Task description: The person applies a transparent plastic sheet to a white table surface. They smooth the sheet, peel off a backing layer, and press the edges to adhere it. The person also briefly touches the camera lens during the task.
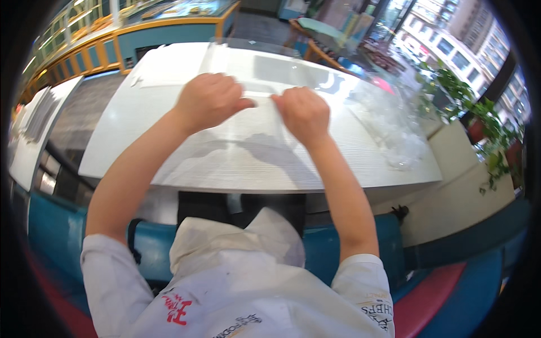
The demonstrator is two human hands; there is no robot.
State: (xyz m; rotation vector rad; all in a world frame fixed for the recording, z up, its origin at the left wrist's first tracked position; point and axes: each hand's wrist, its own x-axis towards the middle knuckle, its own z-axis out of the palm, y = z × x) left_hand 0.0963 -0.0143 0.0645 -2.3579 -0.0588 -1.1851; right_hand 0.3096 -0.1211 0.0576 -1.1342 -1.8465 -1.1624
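Both hands are raised over a white wood-grain table (236,164), thumbs pointing towards each other. My left hand (211,101) has its fingers curled around the near edge of a clear plastic sheet (260,88). My right hand (305,112) pinches the same sheet a short way to the right. The sheet is hard to make out; its far part seems to stand up beyond the hands. Behind my left hand lie white flat sheets (169,63), perhaps card. More glossy clear plastic (291,72) lies beyond my right hand, reflecting light.
A crumpled clear plastic bag (393,126) lies on the table's right side. Potted trailing plants (477,110) stand by the window. At left, a second white table (29,156) bears stacked flat sheets (40,112). A blue bench (156,245) is behind me; a display counter (169,38) stands beyond.
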